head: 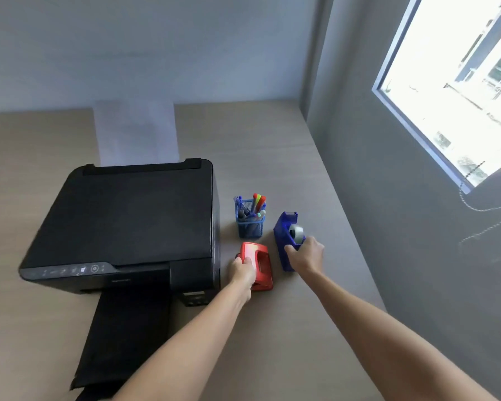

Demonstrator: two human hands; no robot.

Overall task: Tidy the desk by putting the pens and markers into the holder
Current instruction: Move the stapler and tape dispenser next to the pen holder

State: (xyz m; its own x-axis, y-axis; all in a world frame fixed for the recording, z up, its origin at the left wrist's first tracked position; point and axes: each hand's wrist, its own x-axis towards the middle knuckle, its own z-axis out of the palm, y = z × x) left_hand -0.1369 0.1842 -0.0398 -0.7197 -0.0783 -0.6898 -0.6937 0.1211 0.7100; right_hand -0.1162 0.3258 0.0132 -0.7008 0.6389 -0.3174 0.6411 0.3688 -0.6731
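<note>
1. We take the blue mesh holder (250,224) as our landmark. The pens and markers (253,208) stand upright inside it, tips and caps above its rim, so we judge the main tidying done; we see no loose pen on the desk (272,146).
2. Our left hand (242,270) is closed over the near end of the red hole punch (258,264), which sits just in front of the holder.
3. Our right hand (305,256) wraps the near end of the blue tape dispenser (287,238), in front and to the right of the holder, thumb on one side, fingers on the other.
4. We think both grips serve to line these two up beside the holder.
5. Left of the holder stands a black printer (122,224), paper (136,131) rising behind it.
6. The desk is pale wood-grain, set in a corner; a bright window (460,82) lies in the grey wall right of the holder.
</note>
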